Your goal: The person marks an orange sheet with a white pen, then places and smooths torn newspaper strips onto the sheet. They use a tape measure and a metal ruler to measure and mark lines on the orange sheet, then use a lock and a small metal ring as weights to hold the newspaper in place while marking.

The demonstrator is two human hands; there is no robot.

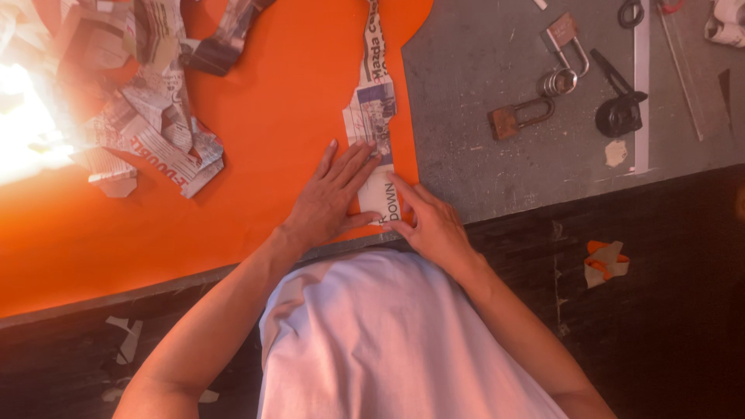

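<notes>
strip: a newspaper strip (375, 116) lies on the sheet (272, 140), running away from both hands.
hands: left hand (330, 198) flat on its near end; right hand (431, 221) just right, fingertips touching it.
left of the hands: a newspaper pile (151, 132), well apart.
right, beyond: two padlocks (535, 93) on the tabletop (497, 171).

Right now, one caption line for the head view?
Both hands, left hand and right hand, press a newspaper strip flat on orange paper.

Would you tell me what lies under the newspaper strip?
The newspaper strip lies on the orange sheet. Left hand and right hand cover its lower end.
</notes>
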